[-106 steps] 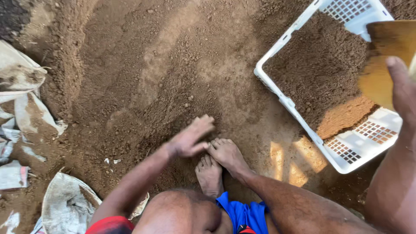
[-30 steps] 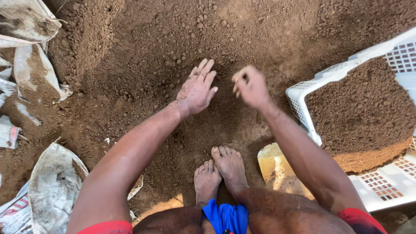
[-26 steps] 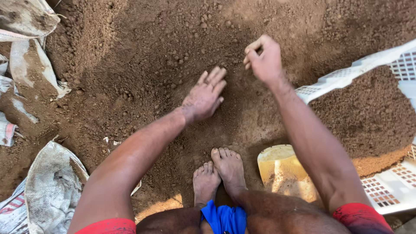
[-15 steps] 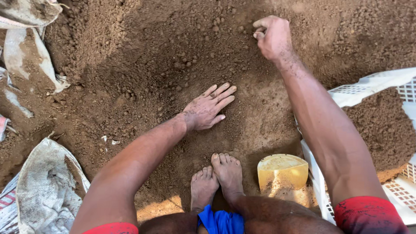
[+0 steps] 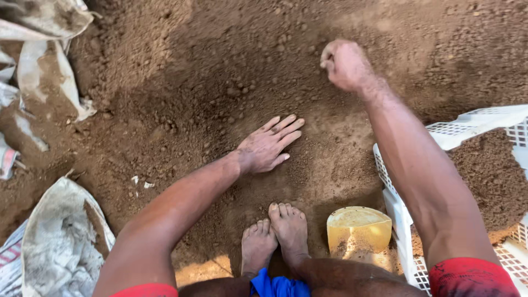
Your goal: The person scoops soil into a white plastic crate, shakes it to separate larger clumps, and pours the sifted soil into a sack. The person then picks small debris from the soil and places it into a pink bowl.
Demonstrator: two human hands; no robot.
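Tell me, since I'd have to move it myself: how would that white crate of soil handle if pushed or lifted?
The crate is heaped with soil, so it is probably heavy. Its thin perforated plastic walls may flex when lifted. Sitting on loose dirt, it would likely drag rather than slide.

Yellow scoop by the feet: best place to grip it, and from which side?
Probably by the scoop's curved upper rim, from above and the right hand's side. It lies open side up beside the crate, its lower end dusted with soil; no handle shows.
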